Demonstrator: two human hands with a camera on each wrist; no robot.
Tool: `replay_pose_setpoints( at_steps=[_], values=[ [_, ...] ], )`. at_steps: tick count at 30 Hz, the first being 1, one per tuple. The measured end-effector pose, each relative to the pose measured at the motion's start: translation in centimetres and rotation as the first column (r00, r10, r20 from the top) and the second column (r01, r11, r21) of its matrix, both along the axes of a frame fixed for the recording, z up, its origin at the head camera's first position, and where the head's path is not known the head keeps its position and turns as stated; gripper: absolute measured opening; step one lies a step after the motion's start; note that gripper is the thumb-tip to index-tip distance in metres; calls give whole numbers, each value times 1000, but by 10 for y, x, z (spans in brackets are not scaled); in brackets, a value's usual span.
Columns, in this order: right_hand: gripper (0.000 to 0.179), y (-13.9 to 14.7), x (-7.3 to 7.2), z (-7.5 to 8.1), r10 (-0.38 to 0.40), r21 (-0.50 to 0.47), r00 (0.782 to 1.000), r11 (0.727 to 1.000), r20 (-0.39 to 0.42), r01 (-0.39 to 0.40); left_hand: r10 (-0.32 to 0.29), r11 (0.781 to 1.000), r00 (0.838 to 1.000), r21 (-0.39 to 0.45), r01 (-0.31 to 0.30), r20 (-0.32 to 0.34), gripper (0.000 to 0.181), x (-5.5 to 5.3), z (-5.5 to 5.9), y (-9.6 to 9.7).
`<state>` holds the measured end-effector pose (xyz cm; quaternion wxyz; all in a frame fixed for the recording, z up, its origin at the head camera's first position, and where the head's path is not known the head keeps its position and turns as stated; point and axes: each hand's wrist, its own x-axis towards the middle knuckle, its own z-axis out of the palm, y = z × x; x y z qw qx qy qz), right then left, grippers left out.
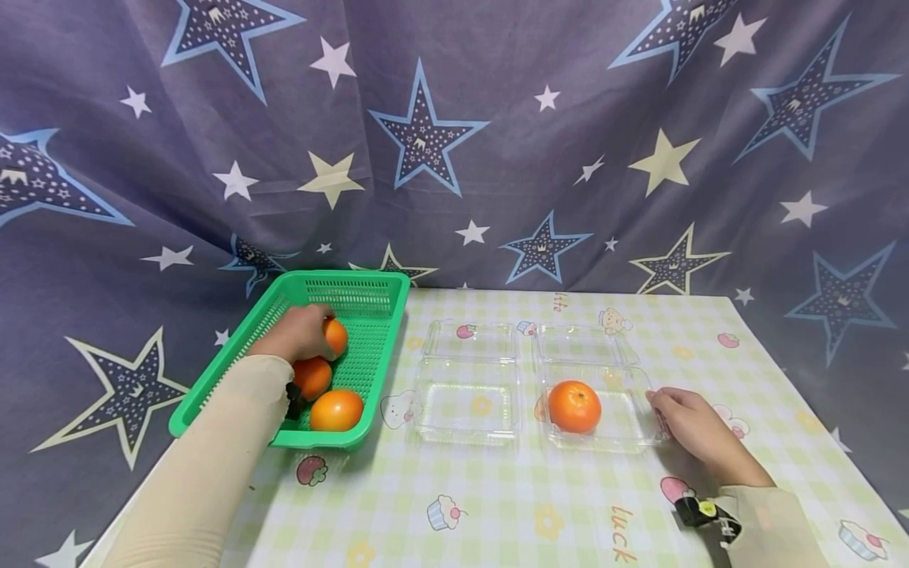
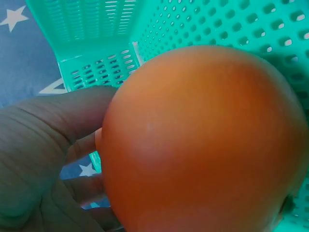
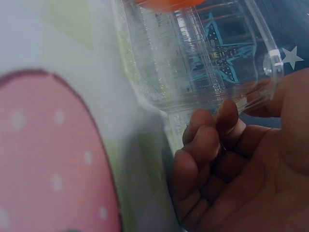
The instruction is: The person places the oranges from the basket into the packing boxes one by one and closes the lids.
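Observation:
Inside the green basket [image 1: 389, 347], my left hand [image 1: 301, 331] curls its fingers and thumb round an orange [image 1: 337, 338]. Two more oranges lie nearer the front of the basket, one by my wrist [image 1: 312, 377] and one in the front corner [image 1: 337, 411]. A large orange [image 2: 203, 140] fills much of the left wrist view and hides part of the fingers. On the right, my right hand [image 1: 689, 422] pinches the right edge of a clear plastic container [image 1: 618, 418] between thumb and fingers. A single orange [image 1: 574, 407] sits in its left part.
Another clear container [image 1: 465, 410] with its lid open stands between the basket and the right container. Both rest on a checked tablecloth [image 1: 497, 505] with printed cartoons. A dark curtain with stars [image 1: 454, 229] hangs behind the table.

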<state>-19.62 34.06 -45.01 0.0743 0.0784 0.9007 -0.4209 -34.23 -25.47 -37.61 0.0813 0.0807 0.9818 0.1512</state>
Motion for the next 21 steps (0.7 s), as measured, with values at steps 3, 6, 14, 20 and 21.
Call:
replay_pose_setpoints(
  at_steps=[3,6,14,20,21],
  values=[
    [45,0,0,0,1,1,1000,1000,-4,-1,3,1000,1000,15,-4,6,75,-3,-2,-2],
    [45,0,0,1,2,4,1000,1000,-7,-2,1,1000,1000,6,-1,1,74,-5,-4,-4],
    [45,-1,0,1,0,7,1000,1000,-7,0,47,999,999,-23,-47,-9,50,-4,-1,-2],
    [46,0,0,1,-4,10,1000,1000,12,4,34,998,996,-49,-38,-82,43,-2,4,2],
    [46,0,0,1,-4,6,1000,1000,11,4,32,999,996,-40,-35,-87,44,-1,4,3]
  ],
)
